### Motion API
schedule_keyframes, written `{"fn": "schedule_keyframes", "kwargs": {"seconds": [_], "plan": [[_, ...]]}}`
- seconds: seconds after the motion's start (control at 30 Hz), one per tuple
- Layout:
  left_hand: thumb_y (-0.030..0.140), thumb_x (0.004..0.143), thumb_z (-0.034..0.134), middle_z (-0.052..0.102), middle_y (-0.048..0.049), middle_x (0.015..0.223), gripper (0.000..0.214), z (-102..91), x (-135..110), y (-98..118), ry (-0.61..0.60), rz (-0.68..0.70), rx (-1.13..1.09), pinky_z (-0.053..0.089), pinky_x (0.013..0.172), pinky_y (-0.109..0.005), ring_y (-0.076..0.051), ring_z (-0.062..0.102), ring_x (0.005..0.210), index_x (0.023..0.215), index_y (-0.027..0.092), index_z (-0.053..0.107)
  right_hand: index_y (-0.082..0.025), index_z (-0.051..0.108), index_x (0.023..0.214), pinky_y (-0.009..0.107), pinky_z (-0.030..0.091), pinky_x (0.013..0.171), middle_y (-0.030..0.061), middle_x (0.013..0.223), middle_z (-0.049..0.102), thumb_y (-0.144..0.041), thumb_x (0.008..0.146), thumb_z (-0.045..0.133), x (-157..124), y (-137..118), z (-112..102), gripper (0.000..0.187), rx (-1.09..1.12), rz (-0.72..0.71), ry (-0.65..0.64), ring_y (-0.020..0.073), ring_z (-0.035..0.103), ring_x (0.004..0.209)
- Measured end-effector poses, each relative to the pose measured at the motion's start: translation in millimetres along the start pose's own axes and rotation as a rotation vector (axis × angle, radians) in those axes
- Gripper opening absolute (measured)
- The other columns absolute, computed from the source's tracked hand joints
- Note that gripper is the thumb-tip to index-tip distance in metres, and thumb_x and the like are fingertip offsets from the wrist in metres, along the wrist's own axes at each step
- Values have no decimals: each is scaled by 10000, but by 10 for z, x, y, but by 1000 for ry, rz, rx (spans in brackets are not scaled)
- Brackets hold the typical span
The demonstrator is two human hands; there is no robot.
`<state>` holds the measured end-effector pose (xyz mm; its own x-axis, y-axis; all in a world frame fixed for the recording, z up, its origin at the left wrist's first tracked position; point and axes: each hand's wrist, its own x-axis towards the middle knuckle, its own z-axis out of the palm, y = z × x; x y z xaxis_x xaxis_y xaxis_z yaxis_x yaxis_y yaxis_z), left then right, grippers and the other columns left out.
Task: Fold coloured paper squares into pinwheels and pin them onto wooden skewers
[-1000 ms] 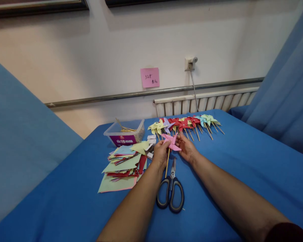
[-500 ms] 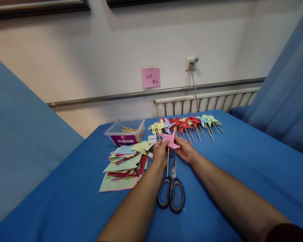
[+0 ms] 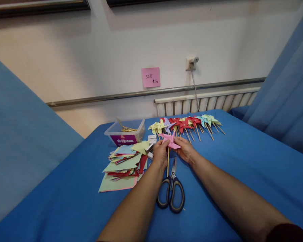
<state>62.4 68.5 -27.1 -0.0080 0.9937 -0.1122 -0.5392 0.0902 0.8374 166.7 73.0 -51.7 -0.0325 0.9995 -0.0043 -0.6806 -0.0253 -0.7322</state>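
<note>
Both hands hold a pink paper pinwheel [image 3: 169, 139] on a thin wooden stick [image 3: 168, 162] over the blue table. My left hand [image 3: 160, 153] pinches it from the left, fingers closed at the paper's edge. My right hand [image 3: 184, 149] grips it from the right, fingers curled under the pink paper. The stick hangs down between my wrists. Just behind lies a row of finished pinwheels [image 3: 184, 123] in yellow, purple, red, light blue and green.
Black-handled scissors [image 3: 171, 188] lie closed below my hands. A heap of coloured paper squares [image 3: 123, 164] sits to the left, and a clear plastic box [image 3: 125, 131] with wooden sticks stands behind it. Blue cloth [image 3: 242, 161] covers the table; a radiator [image 3: 204, 101] lines the wall.
Both hands with the pink pinwheel have shifted slightly up and away from me; the grip is the same.
</note>
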Motion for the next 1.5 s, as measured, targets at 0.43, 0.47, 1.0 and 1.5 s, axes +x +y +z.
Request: {"fn": "schedule_keyframes", "kwargs": {"seconds": [0.43,0.47,1.0,1.5], "plan": [[246,540,762,613,10,580,227,-83,95,-68,65,143,165,408,531,-229,-101,529,494,668,137,610,-163,660,716,256,423,559,14,658,655,-527,644,731,8,-8,18,377,-239,-139,86,131,564,570],[249,537,765,611,11,578,228,-85,101,-72,72,151,179,406,528,-230,-100,523,490,664,137,613,-163,652,688,249,407,549,1,628,641,-516,626,747,13,1,15,370,-280,-164,97,121,545,548],[235,540,759,596,22,558,209,-79,99,-67,91,155,203,397,516,-225,-88,496,464,653,138,612,-155,658,628,238,336,522,-25,556,585,-503,600,750,46,26,-1,361,-455,-279,175,103,457,516],[190,521,749,561,40,507,256,-74,97,41,86,31,-58,387,477,-212,-86,502,438,641,158,525,-193,626,809,273,434,585,6,720,626,-521,626,729,-58,22,73,389,-640,-332,90,147,552,614]]}}
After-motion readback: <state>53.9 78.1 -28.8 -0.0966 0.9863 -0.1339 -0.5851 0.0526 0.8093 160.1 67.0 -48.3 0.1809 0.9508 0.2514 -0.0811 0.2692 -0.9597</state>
